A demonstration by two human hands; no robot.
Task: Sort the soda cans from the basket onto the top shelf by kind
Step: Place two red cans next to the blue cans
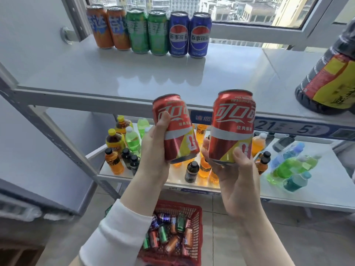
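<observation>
Centrally, a tilted red can (173,129) is gripped by the left hand (153,148) and an upright red can (232,125) by the right hand (238,175). Sorted cans (149,31) are lined on the top shelf (115,73), upper left; more cans (169,231) are seen in the basket (199,223), bottom centre.

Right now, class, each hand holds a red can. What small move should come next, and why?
Probably raise the left hand and right hand to stand their red cans on the top shelf just right of the blue cans: orange cans and green cans stand paired there.
</observation>
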